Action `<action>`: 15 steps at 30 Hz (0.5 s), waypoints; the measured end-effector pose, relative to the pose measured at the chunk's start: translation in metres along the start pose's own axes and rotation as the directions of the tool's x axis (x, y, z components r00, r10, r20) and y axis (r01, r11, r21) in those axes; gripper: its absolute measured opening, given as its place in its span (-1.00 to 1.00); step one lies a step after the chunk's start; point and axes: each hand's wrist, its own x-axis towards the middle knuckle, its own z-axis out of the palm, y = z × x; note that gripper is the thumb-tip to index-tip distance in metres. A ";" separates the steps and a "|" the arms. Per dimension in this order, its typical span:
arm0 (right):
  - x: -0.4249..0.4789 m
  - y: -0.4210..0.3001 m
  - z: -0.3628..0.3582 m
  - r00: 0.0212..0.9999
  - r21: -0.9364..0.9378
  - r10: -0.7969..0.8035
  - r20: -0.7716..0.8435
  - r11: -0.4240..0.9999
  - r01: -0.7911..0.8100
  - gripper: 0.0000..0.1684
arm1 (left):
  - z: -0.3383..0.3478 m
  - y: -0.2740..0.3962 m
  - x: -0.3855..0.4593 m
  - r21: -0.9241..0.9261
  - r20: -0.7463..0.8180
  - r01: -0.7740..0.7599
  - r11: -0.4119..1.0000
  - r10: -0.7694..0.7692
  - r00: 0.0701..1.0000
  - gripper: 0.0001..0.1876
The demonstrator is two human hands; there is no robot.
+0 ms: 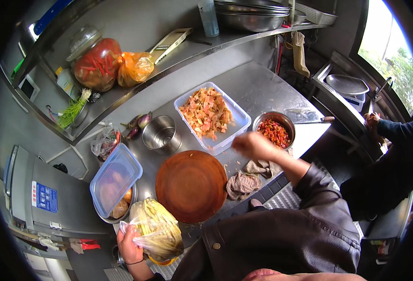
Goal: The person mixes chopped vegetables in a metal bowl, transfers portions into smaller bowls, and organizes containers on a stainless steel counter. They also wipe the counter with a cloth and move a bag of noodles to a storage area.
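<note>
My left hand (129, 242) grips the gathered neck of a clear plastic bag (159, 224) full of long, pale yellow vegetable stalks. The bag hangs beside the near left edge of a round wooden chopping board (192, 186), whose top is bare. My right hand (255, 145), blurred, hovers by the near right corner of a clear plastic box (237, 107). Whether it holds anything cannot be seen. Chopped orange-pink vegetable pieces (206, 112) lie in the box. To its right, a steel pot (291, 123) contains chopped red peppers (271, 131).
A cleaver (302, 115) lies behind the pot, its handle (327, 119) jutting past the table edge. Crumpled cloths (243, 184) lie right of the board. A blue-rimmed plastic lid (117, 179) leans over a bowl. Eggplants (138, 124) sit near a steel container (160, 133). Another person (385, 168) stands at right.
</note>
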 end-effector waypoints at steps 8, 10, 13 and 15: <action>0.147 0.067 -0.308 0.505 -0.527 -0.401 -0.765 0.840 -0.130 -0.80 | 0.016 -0.006 -0.001 -0.063 -0.089 -0.125 0.990 0.119 0.989 -0.88; 0.187 0.111 -0.351 0.662 -0.603 -0.346 -0.666 0.771 -0.204 -0.75 | 0.011 -0.013 -0.019 0.583 -0.052 -0.262 0.769 0.357 0.933 -0.58; 0.219 0.153 -0.386 0.865 -0.675 -0.227 -0.448 0.720 -0.161 -0.51 | 0.026 -0.025 -0.026 0.423 -0.210 -0.203 0.883 0.313 0.926 -0.61; 0.236 0.170 -0.404 0.981 -0.629 0.049 -0.186 0.761 -0.158 -0.43 | 0.043 -0.031 -0.027 0.626 -0.101 -0.326 0.709 0.488 0.867 -0.50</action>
